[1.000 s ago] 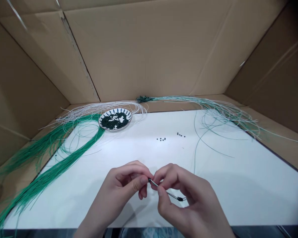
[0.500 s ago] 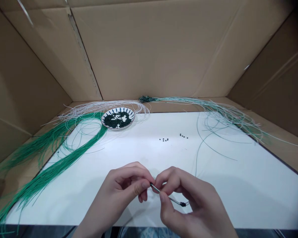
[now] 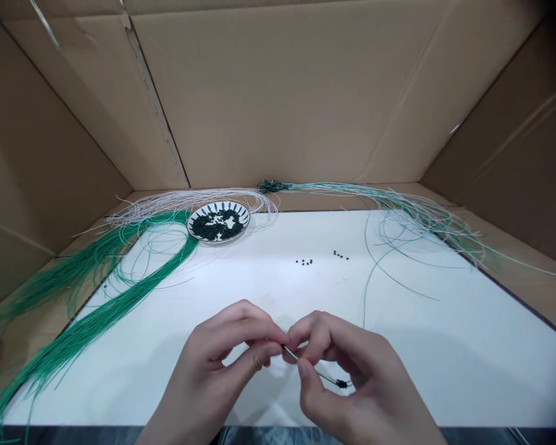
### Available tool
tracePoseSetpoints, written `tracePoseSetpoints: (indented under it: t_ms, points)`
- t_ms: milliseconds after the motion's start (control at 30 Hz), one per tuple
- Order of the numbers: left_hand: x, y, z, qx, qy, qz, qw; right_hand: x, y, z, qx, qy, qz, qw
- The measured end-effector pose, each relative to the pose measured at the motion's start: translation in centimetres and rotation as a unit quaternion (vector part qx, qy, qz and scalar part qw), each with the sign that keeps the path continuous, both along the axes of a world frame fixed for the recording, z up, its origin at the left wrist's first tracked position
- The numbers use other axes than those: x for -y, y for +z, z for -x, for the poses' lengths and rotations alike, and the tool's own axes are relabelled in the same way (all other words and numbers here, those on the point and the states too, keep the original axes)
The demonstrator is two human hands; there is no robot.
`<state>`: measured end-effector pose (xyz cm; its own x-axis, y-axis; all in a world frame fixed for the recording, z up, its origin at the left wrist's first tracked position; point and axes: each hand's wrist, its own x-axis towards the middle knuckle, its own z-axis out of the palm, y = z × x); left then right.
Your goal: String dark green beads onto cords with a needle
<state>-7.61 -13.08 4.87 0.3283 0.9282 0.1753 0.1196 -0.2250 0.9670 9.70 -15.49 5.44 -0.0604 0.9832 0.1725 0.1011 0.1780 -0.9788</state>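
Observation:
My left hand (image 3: 225,358) and my right hand (image 3: 347,374) meet low in the middle of the view, over a white board (image 3: 259,290). Between their fingertips runs a short, thin silvery wire (image 3: 312,369). Its left end disappears between my left fingertips, and my right thumb and forefinger pinch it too. A small black bead (image 3: 341,384) sits near its right end, beyond my right thumb. Two small groups of black beads (image 3: 304,262) lie farther up the board, out of reach of my fingers.
A patterned plate (image 3: 219,241) heaped with dark beads stands at the board's far edge. Bundles of green wire (image 3: 88,327) curve along the left, with white wires (image 3: 189,199) behind. Pale green wires (image 3: 352,191) trail right. Cardboard walls (image 3: 278,93) surround everything.
The view has shifted slightly, moving the scene a little in the frame. My left fingers have curled closer around the wire, which stays pinched between both hands.

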Motion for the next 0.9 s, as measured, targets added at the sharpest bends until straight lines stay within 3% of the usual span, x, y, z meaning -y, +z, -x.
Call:
tracePoseSetpoints:
  t_ms: [367, 667, 900]
  points:
    - [0.2, 0.1, -0.1, -0.075, -0.024, -0.123, 0.989, -0.1, 0.2, -0.5, -0.072, 0.038, 0.139, 0.987]
    - [0.4, -0.7, -0.6, 0.004, 0.009, -0.075, 0.997, 0.0, -0.1, -0.6, -0.119, 0.036, 0.156, 0.980]
    - [0.5, -0.5, -0.9, 0.019, 0.017, -0.050, 0.998, 0.0, -0.5, -0.5, -0.130, 0.033, 0.134, 0.982]
